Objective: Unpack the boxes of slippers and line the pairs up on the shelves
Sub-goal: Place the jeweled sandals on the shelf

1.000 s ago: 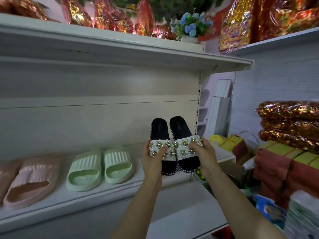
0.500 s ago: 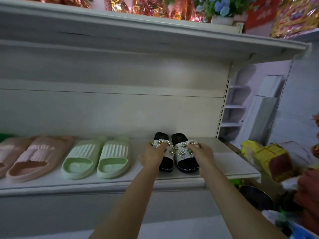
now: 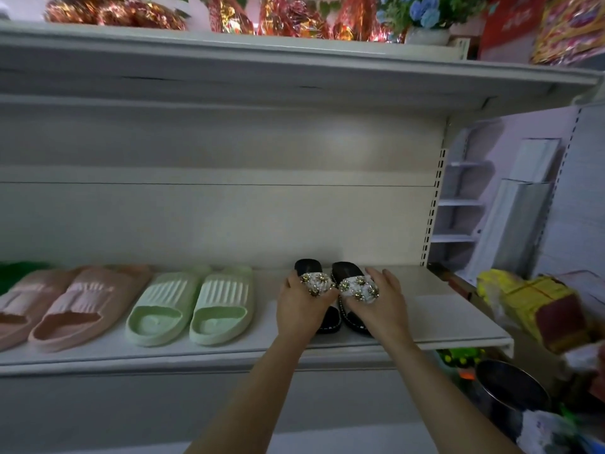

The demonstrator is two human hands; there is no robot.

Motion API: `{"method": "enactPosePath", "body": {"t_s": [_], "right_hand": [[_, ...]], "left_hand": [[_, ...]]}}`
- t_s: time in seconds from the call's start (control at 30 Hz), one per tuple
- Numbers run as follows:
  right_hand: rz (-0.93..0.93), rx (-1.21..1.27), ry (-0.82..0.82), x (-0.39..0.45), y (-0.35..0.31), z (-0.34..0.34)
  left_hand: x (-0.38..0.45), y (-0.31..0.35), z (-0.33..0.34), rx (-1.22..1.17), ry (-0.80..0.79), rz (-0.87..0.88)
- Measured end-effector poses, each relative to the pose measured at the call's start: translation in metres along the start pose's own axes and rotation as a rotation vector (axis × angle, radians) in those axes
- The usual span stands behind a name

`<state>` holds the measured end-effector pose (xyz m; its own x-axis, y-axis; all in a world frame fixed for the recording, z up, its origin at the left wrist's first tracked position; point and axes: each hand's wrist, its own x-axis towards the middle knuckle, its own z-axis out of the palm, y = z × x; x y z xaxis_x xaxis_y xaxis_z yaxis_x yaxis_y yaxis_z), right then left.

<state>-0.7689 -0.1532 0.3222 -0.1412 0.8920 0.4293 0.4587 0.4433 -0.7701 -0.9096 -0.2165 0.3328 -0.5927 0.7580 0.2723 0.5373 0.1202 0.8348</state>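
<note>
The black slippers (image 3: 337, 291) sit side by side on the shelf (image 3: 442, 326), toes pointing away from me, just right of the green pair (image 3: 193, 306). My left hand (image 3: 302, 309) curls over the left one's beaded strap, and my right hand (image 3: 379, 306) grips the other the same way — fingers wrapped over the top, thumbs tucked near the middle. I'd judge them light, with stiff soles, but the beadwork looks snaggy and fragile, so the soles' edges are a safer hold than the trim. The shelf is smooth white metal, likely slick enough to slide them square. Further left lies a pink pair (image 3: 62, 306); bare board runs on to the right end. Above, foil-wrapped goods (image 3: 114, 13) and blue flowers (image 3: 425, 11) crowd the top shelf (image 3: 229, 65).
</note>
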Motion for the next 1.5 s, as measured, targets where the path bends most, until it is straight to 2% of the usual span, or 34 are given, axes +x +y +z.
{"method": "enactPosePath", "body": {"t_s": [0.43, 1.0, 1.13, 1.3, 1.5], "right_hand": [[-0.052, -0.052, 0.015, 0.0, -0.001, 0.002], [-0.005, -0.112, -0.026, 0.0, -0.003, 0.003], [-0.012, -0.196, -0.033, -0.004, -0.008, -0.001], [-0.136, -0.26, 0.029, -0.012, -0.027, -0.01], [-0.432, -0.301, 0.106, -0.029, -0.062, -0.02]], "left_hand": [[0.0, -0.003, 0.0, 0.047, -0.032, 0.061], [-0.001, -0.001, -0.011, 0.136, -0.103, 0.084], [-0.003, -0.005, -0.018, 0.16, -0.131, 0.127], [-0.009, -0.004, -0.047, 0.334, -0.131, 0.275], [-0.03, 0.002, -0.109, 0.58, 0.006, 0.523]]}}
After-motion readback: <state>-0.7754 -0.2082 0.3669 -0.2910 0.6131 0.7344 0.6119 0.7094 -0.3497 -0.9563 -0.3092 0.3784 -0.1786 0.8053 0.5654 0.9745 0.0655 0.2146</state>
